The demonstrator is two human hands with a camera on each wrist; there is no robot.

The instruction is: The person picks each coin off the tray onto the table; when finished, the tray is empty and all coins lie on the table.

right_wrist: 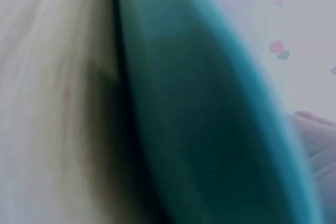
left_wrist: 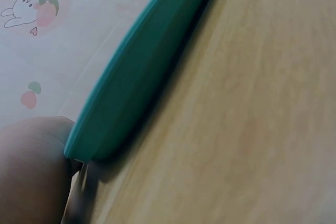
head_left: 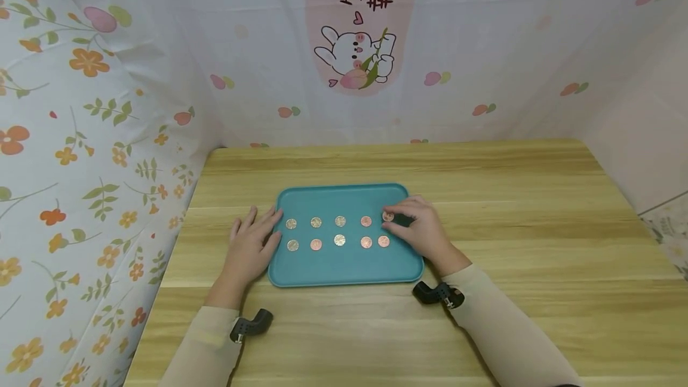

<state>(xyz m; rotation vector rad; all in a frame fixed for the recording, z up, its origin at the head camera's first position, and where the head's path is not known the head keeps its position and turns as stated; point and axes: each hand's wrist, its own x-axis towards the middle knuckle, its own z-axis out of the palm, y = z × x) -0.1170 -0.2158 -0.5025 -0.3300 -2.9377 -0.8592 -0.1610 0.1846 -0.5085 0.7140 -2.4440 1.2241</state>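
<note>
A teal tray [head_left: 322, 270] lies on the wooden table, with several coins on it in two rows, some gold-toned and some copper-toned. Over the tray's right side, my right hand [head_left: 421, 229] pinches a copper-toned coin [head_left: 388, 216] between thumb and fingers, at the end of the far row. Just below it lies another copper-toned coin [head_left: 384, 241]. My left hand [head_left: 249, 246] rests at the tray's left edge, fingers extended and touching the rim. The left wrist view shows the tray's outer wall [left_wrist: 131, 72] beside part of the hand. In the right wrist view, the tray wall [right_wrist: 199, 103] is blurred.
The wooden table [head_left: 510, 226] extends to the right of the tray and in front of it. A white printed cloth [head_left: 258, 46] hangs behind the table, and a floral cloth [head_left: 107, 166] hangs along the left. Dark wrist mounts [head_left: 438, 295] sit on both forearms.
</note>
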